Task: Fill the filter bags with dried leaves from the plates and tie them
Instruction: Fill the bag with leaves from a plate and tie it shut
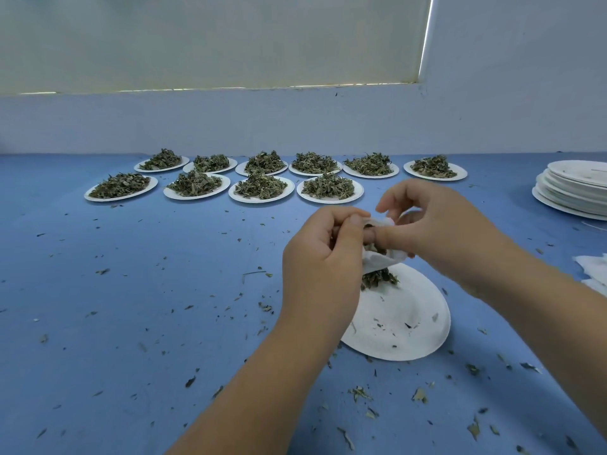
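Your left hand and right hand are both pinching the soft white filter bag just above the near round paper plate, with crumbly dried leaves lying at its far edge.

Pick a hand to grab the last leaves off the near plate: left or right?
Right, probably. The left hand grips the filter bag with curled fingers and can steady it; the right hand only pinches its mouth, just above the leftover leaves on the near plate.
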Action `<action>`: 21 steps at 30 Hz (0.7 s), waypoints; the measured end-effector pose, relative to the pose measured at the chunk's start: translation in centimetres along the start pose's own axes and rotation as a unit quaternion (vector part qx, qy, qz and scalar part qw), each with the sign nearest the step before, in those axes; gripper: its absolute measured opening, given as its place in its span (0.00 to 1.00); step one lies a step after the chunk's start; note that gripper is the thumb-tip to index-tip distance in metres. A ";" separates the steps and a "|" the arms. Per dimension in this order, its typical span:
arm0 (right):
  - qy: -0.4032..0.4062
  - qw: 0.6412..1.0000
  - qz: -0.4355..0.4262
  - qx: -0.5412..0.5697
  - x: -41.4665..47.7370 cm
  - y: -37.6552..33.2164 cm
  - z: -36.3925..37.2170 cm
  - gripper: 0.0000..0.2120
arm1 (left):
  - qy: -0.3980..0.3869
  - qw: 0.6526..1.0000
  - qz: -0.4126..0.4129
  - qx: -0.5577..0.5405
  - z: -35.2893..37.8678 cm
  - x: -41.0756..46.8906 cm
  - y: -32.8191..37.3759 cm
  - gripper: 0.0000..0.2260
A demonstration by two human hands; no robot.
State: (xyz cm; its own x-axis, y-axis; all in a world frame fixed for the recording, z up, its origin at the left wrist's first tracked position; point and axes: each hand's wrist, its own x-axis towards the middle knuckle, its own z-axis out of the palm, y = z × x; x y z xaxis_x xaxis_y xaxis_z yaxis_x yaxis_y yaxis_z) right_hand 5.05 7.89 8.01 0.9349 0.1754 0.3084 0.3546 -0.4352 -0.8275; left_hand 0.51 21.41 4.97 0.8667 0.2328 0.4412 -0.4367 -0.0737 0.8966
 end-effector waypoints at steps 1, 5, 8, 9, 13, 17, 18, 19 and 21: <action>-0.071 0.996 0.044 0.019 0.4 -0.1 -0.2 0.19 | 0.004 1.000 0.000 0.001 -0.1 0.1 0.0 0.11; -0.278 0.934 0.187 0.122 1.8 0.0 0.2 0.24 | 0.010 1.000 0.003 0.007 -0.7 0.7 -0.1 0.11; -0.310 0.907 0.221 0.178 2.4 0.0 1.2 0.24 | 0.011 1.000 0.006 0.009 -1.1 1.0 0.0 0.10; -0.312 0.904 0.223 0.191 2.5 -0.1 1.6 0.20 | 0.011 1.000 0.002 0.003 -1.2 1.0 0.0 0.10; -0.282 0.921 0.212 0.163 3.1 -0.6 2.4 0.04 | 0.015 1.000 0.007 0.025 -1.6 1.3 -0.1 0.10; -0.222 0.956 0.179 0.060 2.8 -0.8 3.9 0.07 | -0.013 0.995 0.049 0.086 -1.5 1.1 -0.5 0.10; -0.208 0.963 0.171 0.029 2.7 -0.7 4.3 0.08 | -0.013 0.993 0.054 0.104 -1.4 1.1 -0.7 0.09; -0.195 0.967 0.163 0.006 2.6 -0.7 4.5 0.08 | -0.011 0.992 0.055 0.114 -1.4 1.2 -0.8 0.09; -0.192 0.970 0.149 0.012 2.7 -0.5 4.4 0.06 | 0.002 0.992 0.050 0.114 -1.6 1.5 -1.1 0.10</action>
State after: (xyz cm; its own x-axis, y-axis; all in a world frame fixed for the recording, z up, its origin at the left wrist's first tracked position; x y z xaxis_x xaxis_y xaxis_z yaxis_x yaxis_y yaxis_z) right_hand 7.32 12.40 7.17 0.9215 0.3627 -0.1389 0.0650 -0.4965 -0.8656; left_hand 1.88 23.36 4.58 0.8206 0.2180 0.5283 -0.4535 -0.3144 0.8340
